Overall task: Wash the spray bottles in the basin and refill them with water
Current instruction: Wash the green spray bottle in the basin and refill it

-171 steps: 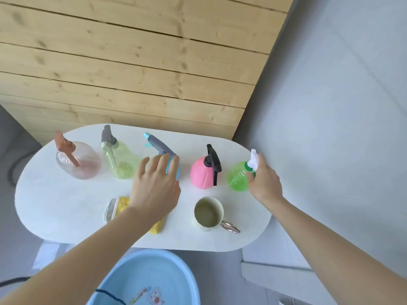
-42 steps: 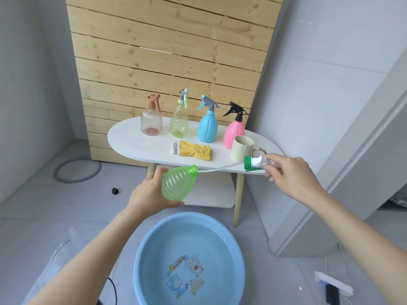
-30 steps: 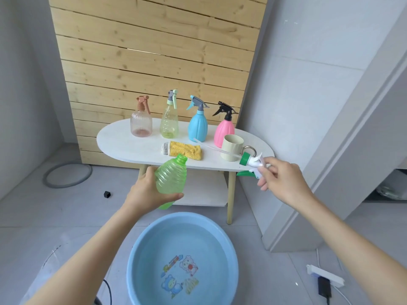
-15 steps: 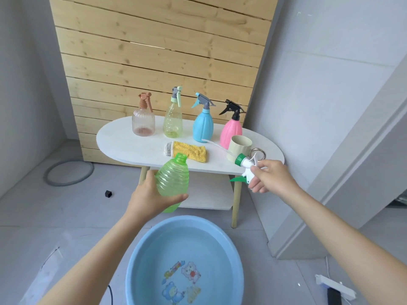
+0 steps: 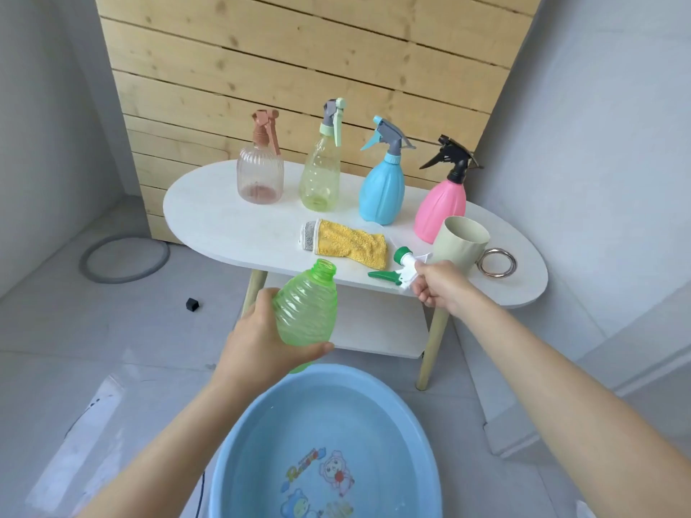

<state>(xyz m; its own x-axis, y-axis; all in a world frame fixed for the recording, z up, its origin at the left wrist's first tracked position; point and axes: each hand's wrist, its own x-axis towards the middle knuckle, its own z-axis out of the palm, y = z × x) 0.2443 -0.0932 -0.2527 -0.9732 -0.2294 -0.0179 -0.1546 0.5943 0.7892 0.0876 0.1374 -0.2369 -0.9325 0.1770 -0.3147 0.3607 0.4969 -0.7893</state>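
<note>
**Green bottle opened, head going down on the table**

The left hand [image 5: 261, 342] was curled round the lower half of the green bottle [image 5: 306, 308] and held it in the air, between the front edge of the table [image 5: 224, 226] and the basin [image 5: 258, 439] on the floor. The right hand [image 5: 441, 287] pinched the spray head [image 5: 405, 265] with bent fingers, at the front edge of the table just beside the cup [image 5: 458, 244].

The step, as I judged it, was to put the head down and then wash the bottle. The head should be laid well in from the edge – it is light and could roll off – and not pushed against the cup or the yellow cloth [image 5: 351, 244]. After this the bottle should go into the basin tilted, neck first, so that the air can escape and water enters.

The green bottle was of clear ribbed plastic, rounder at the bottom, with an open threaded neck – it looked empty. It stood nearly upright, leaning a little to the right. Thin plastic like this is probably slippery when wet, so a firm grip is needed.

Along the back edge of the table stood the clear pink bottle [image 5: 260, 173], the pale yellow bottle [image 5: 321, 177], the blue bottle [image 5: 381, 192] and the pink bottle [image 5: 441, 207], all with their heads on.
</note>
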